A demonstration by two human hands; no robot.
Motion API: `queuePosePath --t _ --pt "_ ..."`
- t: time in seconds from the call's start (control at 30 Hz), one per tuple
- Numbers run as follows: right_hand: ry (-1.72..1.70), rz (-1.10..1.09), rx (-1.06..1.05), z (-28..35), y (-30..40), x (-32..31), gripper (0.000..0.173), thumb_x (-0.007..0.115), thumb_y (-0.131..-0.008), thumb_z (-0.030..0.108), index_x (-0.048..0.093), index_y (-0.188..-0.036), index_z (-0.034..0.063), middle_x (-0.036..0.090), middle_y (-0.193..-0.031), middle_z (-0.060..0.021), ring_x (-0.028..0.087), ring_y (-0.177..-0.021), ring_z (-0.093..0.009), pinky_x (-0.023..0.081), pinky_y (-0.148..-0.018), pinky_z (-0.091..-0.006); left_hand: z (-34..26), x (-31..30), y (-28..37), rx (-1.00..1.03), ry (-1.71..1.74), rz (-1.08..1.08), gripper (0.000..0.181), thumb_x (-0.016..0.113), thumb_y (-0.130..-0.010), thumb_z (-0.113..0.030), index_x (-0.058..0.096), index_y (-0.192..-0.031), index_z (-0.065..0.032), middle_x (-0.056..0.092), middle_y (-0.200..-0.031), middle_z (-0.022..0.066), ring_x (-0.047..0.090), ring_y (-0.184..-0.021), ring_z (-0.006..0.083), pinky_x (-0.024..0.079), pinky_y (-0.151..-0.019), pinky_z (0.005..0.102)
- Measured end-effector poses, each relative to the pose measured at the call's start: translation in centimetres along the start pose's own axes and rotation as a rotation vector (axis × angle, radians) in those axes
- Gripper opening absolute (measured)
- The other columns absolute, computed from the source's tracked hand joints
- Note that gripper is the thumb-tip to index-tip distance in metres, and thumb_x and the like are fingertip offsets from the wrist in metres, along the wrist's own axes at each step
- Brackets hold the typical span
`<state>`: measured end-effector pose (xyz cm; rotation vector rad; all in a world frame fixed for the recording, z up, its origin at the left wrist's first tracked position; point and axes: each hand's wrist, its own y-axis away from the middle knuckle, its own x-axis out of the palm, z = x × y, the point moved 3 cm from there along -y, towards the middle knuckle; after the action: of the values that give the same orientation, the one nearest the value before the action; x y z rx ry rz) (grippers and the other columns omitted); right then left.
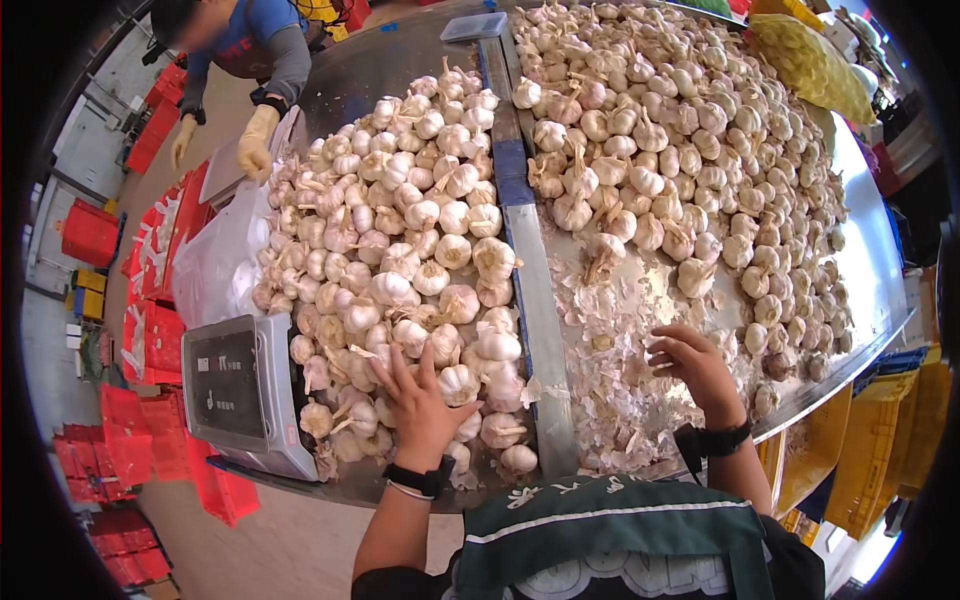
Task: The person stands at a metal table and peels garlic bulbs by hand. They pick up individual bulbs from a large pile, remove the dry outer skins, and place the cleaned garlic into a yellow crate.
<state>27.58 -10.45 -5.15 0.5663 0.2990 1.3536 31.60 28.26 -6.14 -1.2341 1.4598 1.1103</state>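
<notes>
Garlic bulbs lie heaped on the left part of a metal table, and a larger heap of garlic bulbs covers much of the right part. A raised metal divider runs between them. My left hand rests on the near bulbs of the left heap, its fingers spread, gripping none. Above loose garlic skins on the right part is my right hand, its fingers partly curled. Whether anything small sits between those fingertips cannot be told.
A digital scale stands at the near left table corner, beside clear plastic bags. A co-worker's gloved hand is at the far left edge. Red crates stand left, yellow crates right. A filled mesh sack lies far right.
</notes>
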Motion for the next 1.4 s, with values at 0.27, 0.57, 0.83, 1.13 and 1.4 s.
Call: queuePosePath --t 0.27,0.57,0.83,1.13,1.4 --pt "-0.045 0.023 0.053 -1.8 -1.1 0.6 0.027 0.058 -0.096 0.016 0.062 -0.119 0.0001 0.069 -0.097 -0.0075 0.067 -0.087 -0.015 0.054 -0.077 -0.029 2.0 1.5 -9.9 -0.049 -0.147 0.241 0.118 0.086 -0.064 -0.052 0.019 -0.158 -0.0261 0.008 -0.157 0.0306 0.003 -0.145 0.0559 0.03 -0.094 0.0819" --pt "0.26 0.031 -0.032 1.0 -3.2 0.7 0.029 0.061 -0.097 0.02 0.064 -0.121 0.0049 0.069 -0.098 -0.0052 0.066 -0.088 -0.013 0.053 -0.078 -0.028 1.9 3.1 -23.2 -0.163 -0.335 0.229 0.106 0.08 -0.077 -0.046 0.015 -0.159 -0.0253 0.015 -0.154 0.0342 0.015 -0.143 0.0527 0.026 -0.098 0.0819" --pt "0.761 -0.118 -0.441 8.7 -5.8 -5.9 0.029 0.064 -0.094 0.026 0.066 -0.113 0.0042 0.071 -0.098 -0.0145 0.069 -0.09 -0.026 0.054 -0.079 -0.0369 6.0 0.8 -32.5 0.051 -0.352 0.35 0.083 0.076 -0.079 -0.043 0.042 -0.149 -0.0135 0.052 -0.133 0.0325 0.053 -0.124 0.0441 0.046 -0.102 0.0467" --pt "1.097 -0.335 -0.736 18.4 -18.8 -5.2 0.034 0.066 -0.083 0.022 0.068 -0.115 0.0119 0.064 -0.119 -0.0175 0.061 -0.11 -0.035 0.049 -0.095 -0.0441 -23.6 -4.2 -30.5 0.802 0.211 0.026 0.05 0.072 -0.084 -0.028 0.058 -0.125 -0.0033 0.06 -0.121 0.0229 0.058 -0.113 0.0389 0.047 -0.096 0.0449" --pt "1.21 -0.432 -0.597 11.4 -21.2 -2.0 0.056 0.063 -0.081 0.037 0.057 -0.129 0.0105 0.028 -0.155 -0.0267 0.025 -0.146 -0.044 0.033 -0.107 -0.0686 -28.8 4.1 -25.9 0.616 0.029 0.095 0.08 0.08 -0.075 -0.043 0.047 -0.142 -0.016 0.033 -0.15 0.0214 0.045 -0.129 0.0446 0.044 -0.102 0.0531"
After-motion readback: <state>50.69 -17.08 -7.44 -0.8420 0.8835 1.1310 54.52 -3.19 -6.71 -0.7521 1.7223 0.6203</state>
